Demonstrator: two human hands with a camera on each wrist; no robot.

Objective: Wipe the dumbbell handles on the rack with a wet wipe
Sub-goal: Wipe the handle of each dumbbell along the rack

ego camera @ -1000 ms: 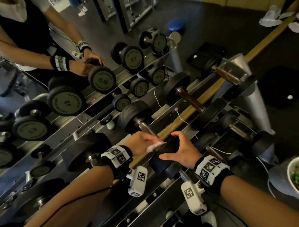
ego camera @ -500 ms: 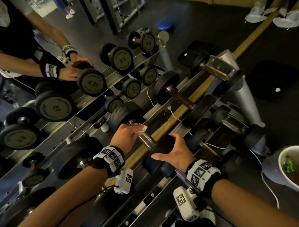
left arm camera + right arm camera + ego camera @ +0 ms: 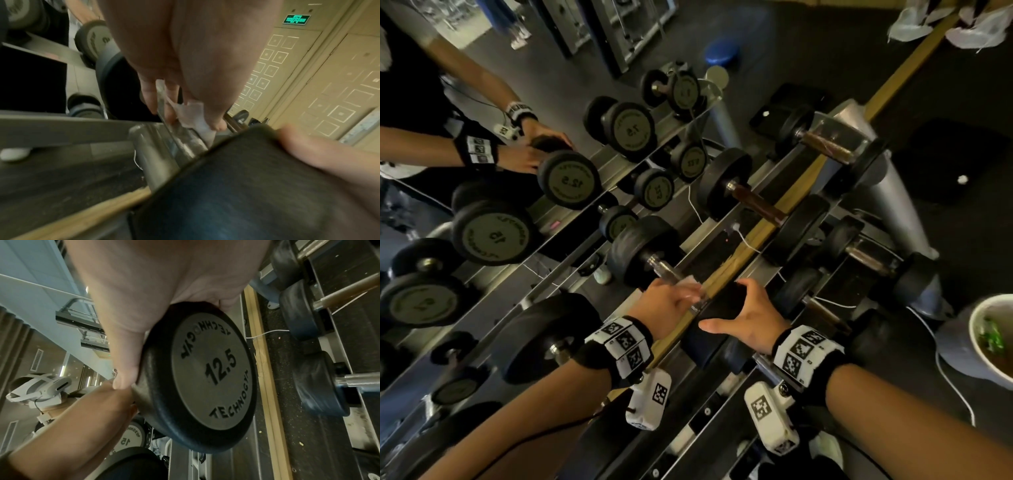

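Observation:
A 12.5 dumbbell lies on the rack (image 3: 726,421) in front of me, with a shiny metal handle (image 3: 664,269) between two black heads. My left hand (image 3: 674,301) wraps a white wet wipe (image 3: 690,281) around the near part of that handle; the left wrist view shows the wipe (image 3: 195,113) pinched between fingers and thumb against the bar (image 3: 174,129). My right hand (image 3: 743,315) grips the rim of the near head (image 3: 722,305), thumb and fingers spread around it. The right wrist view shows that head's face (image 3: 207,369) marked 12.5.
More dumbbells (image 3: 753,202) with brown handles lie further along the rack to the right. A mirror behind the wooden floor strip (image 3: 784,212) doubles the rack and my arms. A white bowl (image 3: 993,339) stands at the right edge. White cables trail over the rack.
My left hand slid up the handle toward the far head half a second ago and has now come back down toward the near head. The right hand kept its grip on the near head.

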